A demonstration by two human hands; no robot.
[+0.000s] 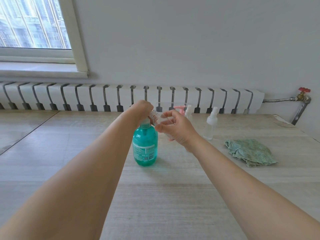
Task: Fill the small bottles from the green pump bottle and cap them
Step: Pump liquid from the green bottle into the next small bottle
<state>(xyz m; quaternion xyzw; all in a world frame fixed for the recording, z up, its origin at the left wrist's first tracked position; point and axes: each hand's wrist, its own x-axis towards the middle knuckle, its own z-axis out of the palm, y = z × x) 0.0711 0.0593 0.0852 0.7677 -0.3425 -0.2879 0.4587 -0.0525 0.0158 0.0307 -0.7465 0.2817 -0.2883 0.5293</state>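
The green pump bottle [145, 146] stands upright in the middle of the table. My left hand [142, 110] rests on top of its pump head, fingers curled over it. My right hand [174, 127] holds a small clear bottle [158, 118], tilted with its mouth at the pump's spout. The small bottle's lower half is hidden behind my fingers. Further back stand a clear spray bottle with a white top [210, 124], another white-topped small bottle [188, 111] and a pink pump cap [180, 108].
A crumpled green cloth [250, 152] lies to the right on the wooden table [155, 196]. A white radiator [121, 97] runs along the wall behind the table, with a red valve [303, 94] at the far right.
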